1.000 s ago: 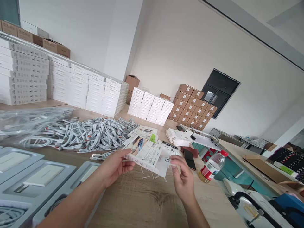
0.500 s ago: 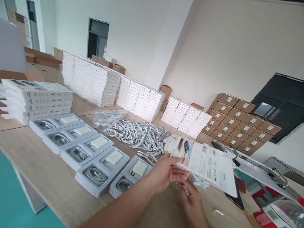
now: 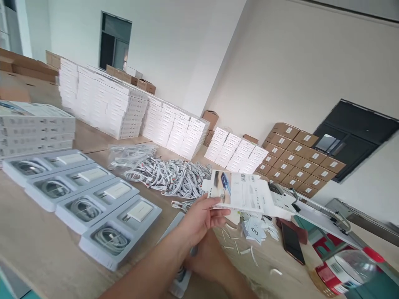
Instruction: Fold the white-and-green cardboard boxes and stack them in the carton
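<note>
The white printed card sleeve [image 3: 240,192] is pinched at its edge between thumb and fingers of our left hand [image 3: 199,220], leaving its face exposed; our right hand's [image 3: 207,261] finger state cannot be determined.

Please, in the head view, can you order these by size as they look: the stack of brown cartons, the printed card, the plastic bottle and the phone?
1. Stack of brown cartons
2. Printed card and plastic bottle: too alike to rank
3. Phone
</note>
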Demonstrator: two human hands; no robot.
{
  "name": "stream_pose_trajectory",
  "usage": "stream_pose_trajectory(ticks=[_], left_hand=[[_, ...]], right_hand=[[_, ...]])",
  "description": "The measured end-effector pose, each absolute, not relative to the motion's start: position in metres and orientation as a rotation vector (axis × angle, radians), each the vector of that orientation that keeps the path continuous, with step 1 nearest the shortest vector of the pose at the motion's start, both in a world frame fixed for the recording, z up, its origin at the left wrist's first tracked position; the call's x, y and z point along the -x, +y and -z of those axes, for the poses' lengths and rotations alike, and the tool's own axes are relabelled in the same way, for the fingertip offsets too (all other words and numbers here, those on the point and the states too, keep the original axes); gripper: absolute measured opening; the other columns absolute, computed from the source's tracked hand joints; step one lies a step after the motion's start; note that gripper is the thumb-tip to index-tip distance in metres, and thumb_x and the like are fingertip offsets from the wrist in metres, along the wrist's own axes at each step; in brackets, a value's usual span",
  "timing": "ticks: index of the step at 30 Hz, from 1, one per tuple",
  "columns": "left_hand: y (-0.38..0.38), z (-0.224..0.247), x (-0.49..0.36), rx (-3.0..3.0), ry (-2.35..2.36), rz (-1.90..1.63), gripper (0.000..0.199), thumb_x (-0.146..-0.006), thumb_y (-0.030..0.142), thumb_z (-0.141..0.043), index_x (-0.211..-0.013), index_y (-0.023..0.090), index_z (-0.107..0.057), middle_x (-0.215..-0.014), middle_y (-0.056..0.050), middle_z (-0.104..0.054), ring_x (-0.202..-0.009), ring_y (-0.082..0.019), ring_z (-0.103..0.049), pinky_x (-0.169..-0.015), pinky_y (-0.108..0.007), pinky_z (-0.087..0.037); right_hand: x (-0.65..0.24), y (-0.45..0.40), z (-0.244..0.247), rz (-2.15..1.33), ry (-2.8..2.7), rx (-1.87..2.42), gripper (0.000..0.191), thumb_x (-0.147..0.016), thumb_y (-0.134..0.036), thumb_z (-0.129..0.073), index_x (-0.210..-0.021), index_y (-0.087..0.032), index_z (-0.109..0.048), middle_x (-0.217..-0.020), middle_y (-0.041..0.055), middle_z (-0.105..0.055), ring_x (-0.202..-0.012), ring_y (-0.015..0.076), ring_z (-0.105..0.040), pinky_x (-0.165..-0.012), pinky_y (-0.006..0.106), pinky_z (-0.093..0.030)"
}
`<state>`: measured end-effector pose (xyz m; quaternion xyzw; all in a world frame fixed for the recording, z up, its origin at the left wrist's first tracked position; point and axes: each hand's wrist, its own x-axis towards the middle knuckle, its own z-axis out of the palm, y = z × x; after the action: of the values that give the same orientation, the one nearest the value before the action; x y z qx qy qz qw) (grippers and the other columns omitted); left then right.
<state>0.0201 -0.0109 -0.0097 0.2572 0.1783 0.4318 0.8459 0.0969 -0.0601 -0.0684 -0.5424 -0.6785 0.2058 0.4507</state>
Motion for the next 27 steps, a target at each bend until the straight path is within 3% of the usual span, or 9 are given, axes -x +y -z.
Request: stream_pose_trajectory(ticks=[4, 8, 11, 17, 23, 27], left_hand=[[0.002, 0.013, -0.018, -0.541, 0.501, -1.042, 0.024, -0.072, 0.016, -0.074, -0.091, 0.017, -0.058, -0.095, -0.008, -0.072, -0.073, -0.018, -0.073, -0.042, -0.019, -0.048], [0.013, 0.023, -0.019, -0.578, 0.602, -1.125, 0.025, -0.075, 0.019, -0.073, -0.098, 0.019, -0.062, -0.104, -0.006, -0.071, -0.074, -0.014, -0.07, -0.045, -0.017, -0.048], [0.014, 0.029, -0.024, -0.612, 0.682, -1.124, 0.025, -0.075, 0.02, -0.074, -0.098, 0.019, -0.064, -0.107, -0.005, -0.07, -0.07, -0.011, -0.066, -0.046, -0.016, -0.046], [-0.009, 0.038, -0.044, -0.761, 0.638, -0.872, 0.023, -0.074, 0.02, -0.076, -0.095, 0.017, -0.066, -0.098, -0.007, -0.072, -0.074, -0.013, -0.066, -0.05, -0.019, -0.049], [-0.034, 0.039, -0.057, -0.773, 0.614, -0.697, 0.025, -0.071, 0.011, -0.078, -0.093, 0.014, -0.066, -0.094, -0.008, -0.074, -0.075, -0.015, -0.069, -0.056, -0.02, -0.054], [-0.035, 0.039, -0.058, -0.766, 0.594, -0.684, 0.029, -0.067, 0.008, -0.082, -0.091, 0.013, -0.068, -0.089, -0.006, -0.075, -0.073, -0.014, -0.07, -0.06, -0.021, -0.057]], right_hand=[[-0.159, -0.098, 0.073, -0.584, -1.625, 1.493, 0.072, -0.056, -0.012, -0.074, -0.125, -0.027, -0.062, -0.131, 0.007, -0.061, -0.125, 0.0326, -0.052, -0.109, 0.049, -0.039], [-0.224, -0.12, 0.058, -0.687, -1.337, 1.478, 0.069, -0.07, -0.036, -0.074, -0.135, -0.027, -0.052, -0.142, 0.0093, -0.054, -0.13, 0.0322, -0.049, -0.112, 0.05, -0.035], [-0.257, -0.128, 0.042, -0.549, -1.119, 1.418, 0.072, -0.071, -0.048, -0.073, -0.136, -0.027, -0.05, -0.144, 0.0093, -0.052, -0.132, 0.0328, -0.047, -0.11, 0.048, -0.038], [-0.297, -0.127, 0.038, -0.059, -0.63, 1.619, 0.083, -0.056, -0.056, -0.076, -0.127, -0.018, -0.057, -0.135, 0.0144, -0.055, -0.123, 0.0358, -0.052, -0.103, 0.048, -0.042], [-0.312, -0.123, 0.051, 0.232, -0.685, 1.822, 0.075, -0.056, -0.052, -0.073, -0.122, -0.017, -0.063, -0.121, 0.0169, -0.058, -0.125, 0.0393, -0.048, -0.107, 0.054, -0.036], [-0.303, -0.12, 0.051, 0.223, -0.772, 1.822, 0.074, -0.058, -0.055, -0.074, -0.121, -0.017, -0.064, -0.123, 0.0173, -0.058, -0.125, 0.0389, -0.048, -0.108, 0.055, -0.035]])
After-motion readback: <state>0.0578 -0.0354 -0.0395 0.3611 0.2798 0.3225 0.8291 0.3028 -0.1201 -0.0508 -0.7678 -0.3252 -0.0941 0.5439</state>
